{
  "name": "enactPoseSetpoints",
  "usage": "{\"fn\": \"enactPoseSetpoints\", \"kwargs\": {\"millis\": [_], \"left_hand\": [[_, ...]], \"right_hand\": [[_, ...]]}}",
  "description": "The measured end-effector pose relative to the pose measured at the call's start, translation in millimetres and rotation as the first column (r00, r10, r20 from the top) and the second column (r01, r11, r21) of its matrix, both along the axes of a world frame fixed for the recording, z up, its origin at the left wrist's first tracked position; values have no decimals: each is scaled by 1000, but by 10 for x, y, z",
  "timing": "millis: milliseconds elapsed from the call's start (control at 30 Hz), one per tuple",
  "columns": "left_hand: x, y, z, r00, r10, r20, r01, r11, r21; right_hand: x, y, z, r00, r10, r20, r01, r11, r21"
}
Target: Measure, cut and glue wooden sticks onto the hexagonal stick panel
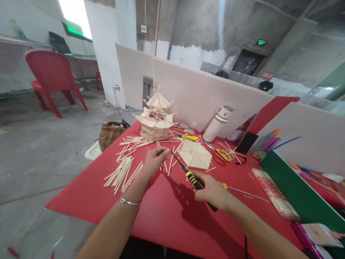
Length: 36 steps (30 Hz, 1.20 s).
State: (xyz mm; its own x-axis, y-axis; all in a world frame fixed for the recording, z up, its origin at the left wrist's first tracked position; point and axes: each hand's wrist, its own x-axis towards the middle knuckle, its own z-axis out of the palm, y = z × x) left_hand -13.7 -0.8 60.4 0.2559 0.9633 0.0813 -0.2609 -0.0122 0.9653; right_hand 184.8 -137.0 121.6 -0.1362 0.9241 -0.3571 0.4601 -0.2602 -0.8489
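My left hand (156, 160) is pinched close to the tool's tip; what its fingertips hold is too small to make out. My right hand (211, 190) grips a black-and-yellow handled tool (194, 179) with a long thin dark shaft, its tip pointing at my left fingertips. Just behind lies a flat hexagonal panel of wooden sticks (195, 154). A tiered pagoda model (156, 120) made of sticks stands upright at the far side. Loose wooden sticks (120, 174) are spread left of my left hand. Beyond my right hand, a translucent rod (248, 193) extends from a partly hidden yellow part.
The red tabletop (81, 196) carries yellow-handled pliers (190, 137), yellow-handled scissors (223, 154), a white thermos (218, 124) and a packet of sticks (275, 194). White partition boards (205, 86) rise behind; a green board (296, 183) edges the right. A red chair (51, 75) stands left.
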Motion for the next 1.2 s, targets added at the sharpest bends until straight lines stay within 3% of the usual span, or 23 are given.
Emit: {"fn": "enactPoseSetpoints", "kwargs": {"millis": [100,200,433,567,700,833,900,1000,1067,1200], "left_hand": [[-10,76,-46,979,205,7,-203,973,-108],[-46,124,-70,957,289,-39,-292,950,-109],[-69,102,-25,955,276,-110,-285,955,-80],[-33,106,-76,958,238,-159,-250,967,-54],[15,133,-157,946,243,-215,-254,967,-26],[36,140,-138,978,156,-135,-175,975,-136],[66,119,-90,982,141,-123,-157,979,-128],[259,26,0,975,140,-170,-157,983,-90],[537,-91,61,979,72,-193,-94,990,-108],[1352,-400,156,941,-266,-209,227,954,-195]], "right_hand": [[5,80,-5,987,42,156,-32,997,-70],[23,162,-46,962,48,268,-25,996,-87],[195,2,-42,939,7,344,2,1000,-27],[375,-200,-31,919,-55,391,17,995,101],[756,-275,-54,866,-185,464,78,968,240],[1394,-268,-168,768,-375,520,266,924,275],[1730,-252,-260,729,-442,523,350,897,271],[2121,-209,-411,646,-520,560,470,848,246],[2275,-166,-504,578,-559,594,528,812,250],[2406,-60,-650,478,-592,649,589,764,263]]}}
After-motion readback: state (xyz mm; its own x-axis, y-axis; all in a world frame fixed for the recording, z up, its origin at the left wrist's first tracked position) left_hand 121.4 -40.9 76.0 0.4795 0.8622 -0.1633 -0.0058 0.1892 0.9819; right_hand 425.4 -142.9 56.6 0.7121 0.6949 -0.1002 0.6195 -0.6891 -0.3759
